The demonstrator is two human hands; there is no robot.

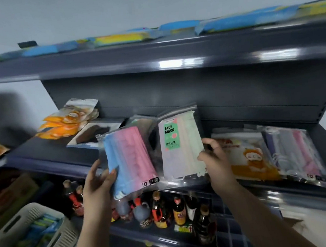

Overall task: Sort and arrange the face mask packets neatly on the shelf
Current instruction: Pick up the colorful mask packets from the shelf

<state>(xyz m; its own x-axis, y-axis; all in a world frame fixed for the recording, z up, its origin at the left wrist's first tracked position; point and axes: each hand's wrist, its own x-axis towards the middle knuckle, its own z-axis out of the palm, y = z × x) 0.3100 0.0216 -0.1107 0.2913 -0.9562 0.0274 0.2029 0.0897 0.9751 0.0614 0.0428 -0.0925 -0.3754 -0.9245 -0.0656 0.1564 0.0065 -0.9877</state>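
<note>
Right of the FACE MASK packet (pixel 180 145) I see cartoon packets (pixel 247 155) lying. My left hand (pixel 98 184) grips an upright blue-pink packet (pixel 127 158); right hand (pixel 214 162) fingers pinch the FACE MASK packet, also upright.

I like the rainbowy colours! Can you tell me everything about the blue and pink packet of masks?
The blue and pink packet is a clear, shiny plastic bag with a stack of masks inside, fading from blue on the left to pink on the right. A black label at its bottom corner reads 10. It tilts a little, upright in front of the middle shelf. The left hand grips its lower left side, thumb on the front. Its right edge overlaps the darker packet behind.
</note>
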